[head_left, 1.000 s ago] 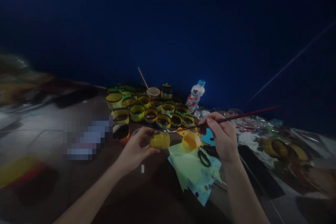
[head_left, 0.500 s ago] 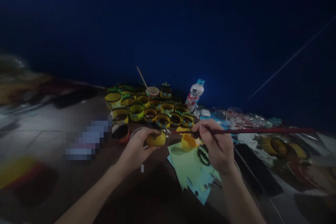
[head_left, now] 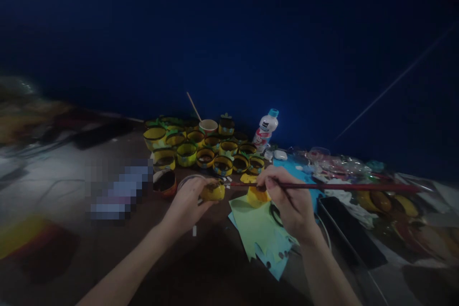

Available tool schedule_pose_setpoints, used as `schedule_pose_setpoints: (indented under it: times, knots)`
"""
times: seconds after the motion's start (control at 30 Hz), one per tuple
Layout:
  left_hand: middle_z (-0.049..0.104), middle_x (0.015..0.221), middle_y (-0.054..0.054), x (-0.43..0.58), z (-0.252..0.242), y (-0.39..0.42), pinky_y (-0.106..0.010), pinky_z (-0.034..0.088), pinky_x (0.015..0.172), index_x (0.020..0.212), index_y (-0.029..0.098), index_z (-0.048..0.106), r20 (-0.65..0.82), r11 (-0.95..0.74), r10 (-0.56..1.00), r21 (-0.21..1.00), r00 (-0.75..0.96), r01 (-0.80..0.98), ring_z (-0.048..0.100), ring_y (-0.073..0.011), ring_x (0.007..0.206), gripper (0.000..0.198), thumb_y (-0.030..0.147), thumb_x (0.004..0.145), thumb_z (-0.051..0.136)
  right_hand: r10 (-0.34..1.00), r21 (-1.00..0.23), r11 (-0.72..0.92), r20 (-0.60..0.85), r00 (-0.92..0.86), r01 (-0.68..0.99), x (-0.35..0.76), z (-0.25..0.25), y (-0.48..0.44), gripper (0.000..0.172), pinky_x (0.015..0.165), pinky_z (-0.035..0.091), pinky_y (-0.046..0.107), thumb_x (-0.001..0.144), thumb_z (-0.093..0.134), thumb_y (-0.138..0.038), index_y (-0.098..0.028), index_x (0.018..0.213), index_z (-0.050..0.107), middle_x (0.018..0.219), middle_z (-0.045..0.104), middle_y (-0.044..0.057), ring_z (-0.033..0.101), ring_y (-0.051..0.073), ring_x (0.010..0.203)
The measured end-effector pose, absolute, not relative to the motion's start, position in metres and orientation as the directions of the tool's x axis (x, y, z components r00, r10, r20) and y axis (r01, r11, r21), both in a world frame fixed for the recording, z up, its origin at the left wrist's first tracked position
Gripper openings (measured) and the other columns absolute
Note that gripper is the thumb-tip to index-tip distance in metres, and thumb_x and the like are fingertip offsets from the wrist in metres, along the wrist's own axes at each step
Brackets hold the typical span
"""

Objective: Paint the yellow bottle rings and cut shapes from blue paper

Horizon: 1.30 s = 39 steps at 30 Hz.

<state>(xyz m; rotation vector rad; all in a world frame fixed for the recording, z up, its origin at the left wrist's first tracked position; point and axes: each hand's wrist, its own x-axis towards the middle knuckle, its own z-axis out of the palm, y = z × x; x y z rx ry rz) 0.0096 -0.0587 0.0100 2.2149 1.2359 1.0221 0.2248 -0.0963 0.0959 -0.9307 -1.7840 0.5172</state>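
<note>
My left hand [head_left: 188, 201] is closed around a small yellow cup [head_left: 214, 192], holding it on its side above the dark table. Between the fingers of my right hand [head_left: 289, 201] is a long red-handled paintbrush [head_left: 340, 186], held nearly level with its tip pointing left at the yellow cup. Whether the bristles touch the cup is too small to tell. Under my right hand stands another yellow cup [head_left: 257, 196], partly covered by the fingers. Below it lie a pale green paper sheet [head_left: 247, 222] and cut light blue paper [head_left: 278, 267].
Several yellow cups with dark rims [head_left: 222, 165] stand in rows at the back. Behind them are a paper cup [head_left: 208, 126] with a stick and a white bottle [head_left: 265, 129] with a blue cap. A black phone-like slab [head_left: 351, 232] lies at right, near clear plastic [head_left: 344, 165].
My right hand and the paintbrush have shifted slightly left and down, with the brush tip nearer the held cup. My left hand has barely moved.
</note>
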Motion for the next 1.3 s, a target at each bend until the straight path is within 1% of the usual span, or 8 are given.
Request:
schedule_pose_setpoints:
  times: [0.57,0.7,0.8,0.87,1.03,1.13,1.23,1.3]
  knots:
    - [0.064,0.1,-0.006,0.009,0.007,-0.056,-0.039,0.043,0.087,0.104,0.023,0.054,0.411,-0.529,0.849,0.639,0.333,0.559,0.056,-0.0241,0.1,0.034,0.026,0.071,0.065,0.783,-0.725,0.621,0.592,-0.191,0.297,0.221,0.096,-0.1,0.02,0.061,0.04,0.028,0.09,0.04,-0.019,-0.022,0.077,0.055,0.073,0.055,0.001,0.053,0.015,0.07]
    - [0.063,0.1,-0.005,0.011,0.009,-0.057,-0.039,0.043,0.087,0.1,0.023,0.055,0.337,-0.421,0.907,0.749,0.252,0.512,0.057,-0.0243,0.098,0.035,0.029,0.068,0.067,0.78,-0.767,0.625,0.622,-0.074,0.143,0.221,0.097,-0.1,0.02,0.061,0.044,0.029,0.089,0.043,-0.02,-0.023,0.078,0.058,0.073,0.058,0.002,0.056,0.016,0.071]
    - [0.061,0.096,-0.004,0.012,0.013,-0.06,-0.036,0.046,0.081,0.098,0.022,0.052,0.223,-0.277,0.956,0.903,0.192,0.328,0.059,-0.0231,0.093,0.038,0.03,0.065,0.07,0.746,-0.75,0.659,0.661,0.08,0.055,0.225,0.097,-0.095,0.021,0.062,0.047,0.03,0.091,0.04,-0.022,-0.025,0.089,0.061,0.084,0.061,0.002,0.059,0.016,0.073]
    - [0.059,0.094,-0.003,0.012,0.015,-0.061,-0.033,0.048,0.077,0.096,0.022,0.05,0.174,-0.201,0.965,0.972,0.197,0.124,0.059,-0.0212,0.091,0.04,0.028,0.063,0.071,0.758,-0.76,0.637,0.648,0.07,0.129,0.228,0.098,-0.089,0.024,0.071,0.047,0.033,0.092,0.037,-0.023,-0.027,0.101,0.059,0.095,0.062,0.003,0.06,0.017,0.081]
    - [0.058,0.09,0.0,0.013,0.021,-0.062,-0.027,0.048,0.071,0.09,0.023,0.047,0.128,-0.092,0.97,0.98,0.207,-0.176,0.059,-0.0181,0.086,0.047,0.025,0.055,0.078,0.867,-0.721,0.499,0.421,-0.268,0.481,0.227,0.099,-0.084,0.016,0.088,0.041,0.04,0.085,0.051,-0.025,-0.025,0.101,0.053,0.115,0.058,0.005,0.051,0.022,0.107]
    - [0.058,0.089,0.0,0.014,0.02,-0.062,-0.027,0.049,0.07,0.088,0.023,0.047,0.125,-0.083,0.973,0.973,0.195,-0.214,0.059,-0.019,0.085,0.049,0.028,0.052,0.08,0.874,-0.685,0.475,0.294,-0.387,0.553,0.219,0.097,-0.086,0.031,0.082,0.043,0.039,0.073,0.067,-0.029,-0.023,0.093,0.044,0.123,0.052,0.006,0.049,0.025,0.108]
    - [0.06,0.093,-0.002,0.015,0.018,-0.063,-0.03,0.049,0.075,0.092,0.023,0.048,0.145,-0.117,0.967,0.983,0.211,-0.139,0.06,-0.0219,0.092,0.048,0.029,0.055,0.078,0.842,-0.611,0.534,0.322,-0.433,0.585,0.214,0.093,-0.087,0.024,0.079,0.042,0.037,0.074,0.062,-0.02,-0.022,0.088,0.042,0.114,0.055,0.007,0.051,0.023,0.1]
    - [0.059,0.107,-0.005,0.015,0.019,-0.065,-0.035,0.046,0.085,0.101,0.024,0.048,0.194,-0.194,0.956,0.981,0.218,-0.023,0.055,-0.0245,0.105,0.05,0.027,0.059,0.075,0.821,-0.538,0.57,0.358,-0.444,0.621,0.212,0.089,-0.085,0.022,0.078,0.041,0.036,0.073,0.058,-0.013,-0.022,0.086,0.043,0.105,0.057,0.007,0.051,0.022,0.094]
